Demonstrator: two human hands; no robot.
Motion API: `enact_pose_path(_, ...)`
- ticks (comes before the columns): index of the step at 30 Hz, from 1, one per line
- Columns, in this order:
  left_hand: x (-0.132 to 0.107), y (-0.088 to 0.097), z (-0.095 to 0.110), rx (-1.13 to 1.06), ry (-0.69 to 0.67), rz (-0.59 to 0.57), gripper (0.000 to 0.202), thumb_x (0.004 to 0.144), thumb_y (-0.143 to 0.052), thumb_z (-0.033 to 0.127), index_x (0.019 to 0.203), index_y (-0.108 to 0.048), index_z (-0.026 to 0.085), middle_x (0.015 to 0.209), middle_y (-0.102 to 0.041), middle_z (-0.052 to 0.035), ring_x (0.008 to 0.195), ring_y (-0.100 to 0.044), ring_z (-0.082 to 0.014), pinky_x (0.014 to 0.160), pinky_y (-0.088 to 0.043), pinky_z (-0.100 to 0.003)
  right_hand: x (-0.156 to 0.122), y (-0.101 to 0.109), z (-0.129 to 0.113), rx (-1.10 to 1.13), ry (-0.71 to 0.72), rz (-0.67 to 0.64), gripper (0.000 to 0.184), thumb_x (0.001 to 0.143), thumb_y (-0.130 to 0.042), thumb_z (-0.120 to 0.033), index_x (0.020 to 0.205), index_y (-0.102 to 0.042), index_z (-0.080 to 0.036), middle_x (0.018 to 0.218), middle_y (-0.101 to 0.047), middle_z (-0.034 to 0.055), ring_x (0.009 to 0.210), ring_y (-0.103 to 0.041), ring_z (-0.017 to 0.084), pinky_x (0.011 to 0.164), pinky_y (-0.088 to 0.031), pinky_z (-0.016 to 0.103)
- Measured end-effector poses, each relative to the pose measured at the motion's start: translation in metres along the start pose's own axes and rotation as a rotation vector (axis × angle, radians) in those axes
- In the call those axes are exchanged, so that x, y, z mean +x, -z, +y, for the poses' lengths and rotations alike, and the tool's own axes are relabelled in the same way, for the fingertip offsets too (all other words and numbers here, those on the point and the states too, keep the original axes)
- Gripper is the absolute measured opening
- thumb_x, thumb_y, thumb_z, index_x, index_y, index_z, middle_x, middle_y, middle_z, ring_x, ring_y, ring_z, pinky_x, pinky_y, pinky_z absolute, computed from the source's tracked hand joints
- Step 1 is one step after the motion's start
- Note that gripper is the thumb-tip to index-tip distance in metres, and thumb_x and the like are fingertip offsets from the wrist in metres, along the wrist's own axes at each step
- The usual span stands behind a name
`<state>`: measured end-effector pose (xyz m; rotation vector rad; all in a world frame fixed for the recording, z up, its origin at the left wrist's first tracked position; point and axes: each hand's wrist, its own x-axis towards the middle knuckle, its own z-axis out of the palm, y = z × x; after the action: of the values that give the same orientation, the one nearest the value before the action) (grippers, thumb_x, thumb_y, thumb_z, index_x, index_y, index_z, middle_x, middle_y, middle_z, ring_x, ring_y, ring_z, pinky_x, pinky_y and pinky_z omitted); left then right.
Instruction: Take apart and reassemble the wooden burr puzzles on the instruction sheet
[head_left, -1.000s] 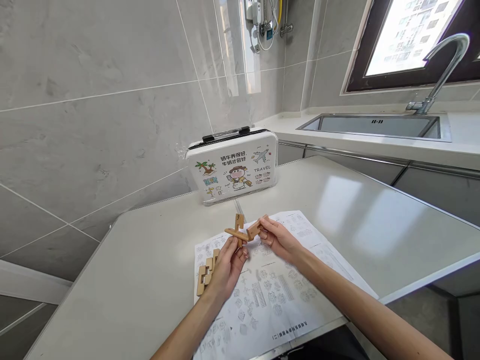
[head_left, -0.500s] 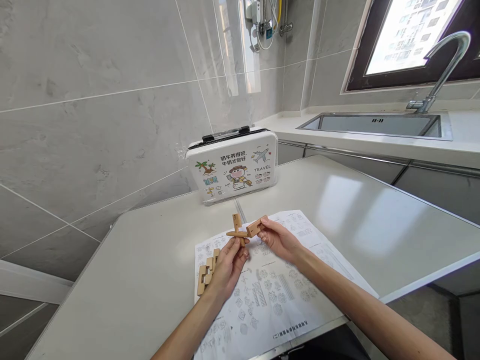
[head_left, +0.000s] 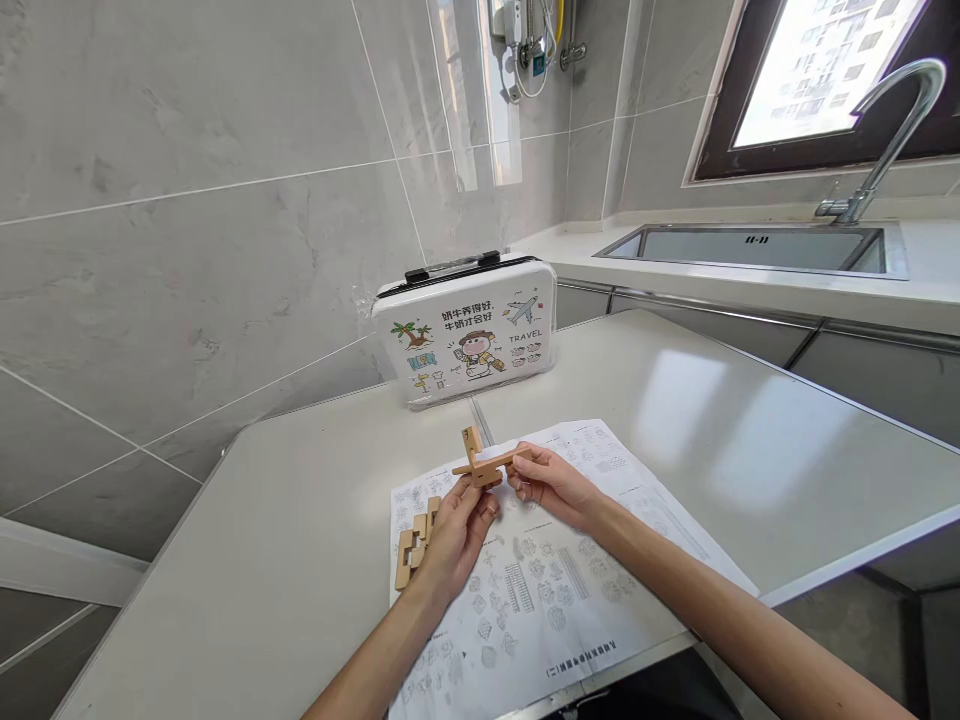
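Observation:
Over the printed sheet (head_left: 555,560), my left hand (head_left: 457,530) pinches a few crossed wooden puzzle pieces (head_left: 471,441), one of them upright and one lying crosswise. My right hand (head_left: 551,480) grips the right end of a notched wooden puzzle piece (head_left: 502,462). Its left end meets the crossed pieces; whether it is seated in them I cannot tell. Beside my left wrist, several more notched wooden blocks (head_left: 405,558) lie together on the sheet's left edge, partly hidden by the hand.
A white case (head_left: 480,340) with cartoon prints stands upright at the back of the table (head_left: 300,540), wrapped in clear plastic. Behind it rises a grey tiled wall (head_left: 225,250). Along the right back run a counter with a sink (head_left: 750,248) and a tall faucet (head_left: 900,130).
My right hand has brought its piece left and turned it, so that it now touches the crossed pieces lengthwise. The left hand has stayed nearly still.

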<state>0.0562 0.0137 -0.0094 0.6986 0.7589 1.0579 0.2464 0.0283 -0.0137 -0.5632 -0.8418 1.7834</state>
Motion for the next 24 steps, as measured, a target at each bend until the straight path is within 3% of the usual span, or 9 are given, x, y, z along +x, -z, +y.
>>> enact_pose_path(8,-0.0032,-0.0016,0.0023,0.052,0.027,-0.034,0.032,0.086,-0.085,0.032,0.111,-0.075,0.017,0.074,-0.057,0.0011,0.069,-0.051,-0.0096,0.074,-0.046,-0.023,-0.0001,-0.0011,-0.0012,-0.038,0.006,-0.005,0.042,0.082,-0.087,-0.049,0.081,-0.058,-0.019,0.071,-0.055,-0.004,0.057,-0.046,0.008,0.054,-0.038,0.023)
enact_pose_path(14,-0.0026,-0.0006,0.0015,0.034,0.021,-0.022,0.035,0.085,-0.086,0.03,0.114,-0.073,0.018,0.084,-0.062,-0.0003,0.069,-0.051,-0.009,0.076,-0.046,-0.024,0.0008,0.0001,-0.0005,-0.078,0.001,-0.005,0.043,0.083,-0.086,-0.051,0.081,-0.056,-0.019,0.067,-0.055,-0.0047,0.054,-0.049,0.008,0.052,-0.035,0.022)
enact_pose_path(24,-0.0022,0.0023,-0.0004,0.056,-0.016,-0.028,0.031,0.087,-0.084,0.032,0.111,-0.071,0.017,0.077,-0.058,0.0017,0.067,-0.05,-0.0091,0.074,-0.045,-0.025,0.0029,0.0056,0.0054,-0.105,-0.004,-0.017,0.042,0.087,-0.083,-0.05,0.08,-0.057,-0.018,0.067,-0.056,-0.0042,0.051,-0.047,0.007,0.051,-0.032,0.022)
